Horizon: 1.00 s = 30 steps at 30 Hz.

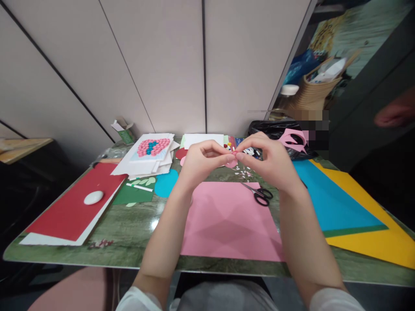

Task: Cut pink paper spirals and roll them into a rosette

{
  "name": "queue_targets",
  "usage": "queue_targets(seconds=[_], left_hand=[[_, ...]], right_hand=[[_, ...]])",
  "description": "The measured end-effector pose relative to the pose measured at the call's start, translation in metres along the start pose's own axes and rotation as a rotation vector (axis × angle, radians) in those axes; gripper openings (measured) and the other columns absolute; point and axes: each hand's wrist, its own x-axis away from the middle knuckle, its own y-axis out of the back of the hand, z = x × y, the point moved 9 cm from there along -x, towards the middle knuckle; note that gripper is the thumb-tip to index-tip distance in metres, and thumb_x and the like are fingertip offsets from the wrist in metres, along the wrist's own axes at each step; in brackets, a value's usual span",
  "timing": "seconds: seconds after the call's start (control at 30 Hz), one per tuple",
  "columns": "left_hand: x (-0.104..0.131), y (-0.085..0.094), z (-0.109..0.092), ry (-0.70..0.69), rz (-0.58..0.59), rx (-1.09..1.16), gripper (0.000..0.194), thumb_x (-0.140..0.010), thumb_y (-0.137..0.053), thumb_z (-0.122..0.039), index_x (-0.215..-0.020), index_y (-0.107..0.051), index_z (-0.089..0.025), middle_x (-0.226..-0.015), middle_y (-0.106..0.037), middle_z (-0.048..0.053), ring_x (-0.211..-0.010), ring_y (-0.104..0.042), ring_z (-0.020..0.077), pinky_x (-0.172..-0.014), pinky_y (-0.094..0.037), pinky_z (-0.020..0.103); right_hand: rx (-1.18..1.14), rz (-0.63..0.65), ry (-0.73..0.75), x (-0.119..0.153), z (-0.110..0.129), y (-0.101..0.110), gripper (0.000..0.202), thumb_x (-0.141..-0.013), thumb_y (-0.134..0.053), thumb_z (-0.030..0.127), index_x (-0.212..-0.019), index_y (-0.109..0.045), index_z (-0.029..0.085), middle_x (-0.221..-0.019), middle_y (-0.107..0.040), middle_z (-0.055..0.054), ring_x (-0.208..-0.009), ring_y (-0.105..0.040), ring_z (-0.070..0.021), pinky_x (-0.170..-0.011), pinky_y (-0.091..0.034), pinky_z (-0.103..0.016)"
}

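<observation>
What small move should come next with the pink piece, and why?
Probably a gentle press of the small pink piece between the fingertips: the left hand and right hand already pinch it together, so neither is free for the scissors lying by the pink sheet's far right corner. Its exact shape is too small to tell.

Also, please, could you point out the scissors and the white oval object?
Scissors (pixel 266 194), head view, on a black handle loop.
White oval object (pixel 94 198), head view, middle of its top.

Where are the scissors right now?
In the head view, the scissors lie right of centre, on the far right corner of the pink sheet, just left of the right forearm.
</observation>
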Motion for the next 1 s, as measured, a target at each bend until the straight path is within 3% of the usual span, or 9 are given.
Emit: queue_targets(seconds=[0.13, 0.3, 0.5, 0.63, 0.87, 1.0], left_hand=[[0.001, -0.004, -0.003, -0.043, -0.026, 0.077, 0.014, -0.069, -0.075, -0.025, -0.071, -0.066, -0.015, -0.070, -0.070, 0.002, -0.071, -0.068, 0.0145, -0.073, -0.056, 0.032], [0.000, -0.004, -0.002, -0.101, -0.116, 0.162, 0.012, -0.068, -0.076, -0.024, -0.069, -0.067, -0.017, -0.078, -0.071, 0.002, -0.068, -0.067, 0.0123, -0.067, -0.055, 0.027], [0.002, 0.002, -0.001, -0.155, -0.284, 0.161, 0.011, -0.067, -0.077, -0.026, -0.070, -0.070, -0.019, -0.073, -0.071, 0.001, -0.072, -0.066, 0.0116, -0.069, -0.052, 0.025], [0.004, 0.002, 0.000, -0.168, -0.325, 0.150, 0.010, -0.066, -0.078, -0.026, -0.071, -0.071, -0.019, -0.073, -0.070, 0.001, -0.072, -0.065, 0.0118, -0.067, -0.052, 0.025], [0.004, 0.004, 0.001, -0.192, -0.349, 0.163, 0.010, -0.065, -0.078, -0.024, -0.071, -0.071, -0.020, -0.072, -0.071, 0.000, -0.071, -0.065, 0.0113, -0.067, -0.052, 0.024], [0.003, 0.003, -0.002, -0.179, -0.279, 0.052, 0.010, -0.067, -0.077, -0.026, -0.069, -0.070, -0.019, -0.071, -0.070, 0.001, -0.071, -0.065, 0.0124, -0.071, -0.052, 0.027]], right_hand=[[-0.049, -0.088, -0.020, 0.000, -0.003, 0.005, 0.009, -0.077, -0.065, 0.025, -0.070, -0.068, 0.022, -0.072, -0.066, 0.000, -0.075, -0.055, -0.0175, -0.070, -0.041, -0.032], [-0.084, -0.199, 0.007, 0.002, -0.003, 0.010, 0.008, -0.076, -0.066, 0.022, -0.068, -0.067, 0.023, -0.072, -0.067, 0.000, -0.078, -0.058, -0.0187, -0.071, -0.045, -0.034], [-0.037, -0.314, 0.036, 0.005, 0.005, 0.014, 0.006, -0.078, -0.066, 0.024, -0.073, -0.067, 0.024, -0.077, -0.069, 0.000, -0.080, -0.059, -0.0191, -0.075, -0.046, -0.037], [0.002, -0.370, 0.070, 0.006, 0.011, 0.016, 0.006, -0.079, -0.065, 0.022, -0.074, -0.068, 0.024, -0.078, -0.070, 0.000, -0.080, -0.060, -0.0190, -0.079, -0.044, -0.038], [0.093, -0.379, 0.104, 0.007, 0.016, 0.015, 0.007, -0.081, -0.063, 0.023, -0.076, -0.069, 0.025, -0.080, -0.070, 0.000, -0.081, -0.061, -0.0191, -0.082, -0.043, -0.039], [0.134, -0.283, 0.114, 0.004, 0.013, 0.016, 0.006, -0.079, -0.064, 0.024, -0.074, -0.067, 0.024, -0.083, -0.070, -0.001, -0.086, -0.060, -0.0210, -0.083, -0.042, -0.040]])
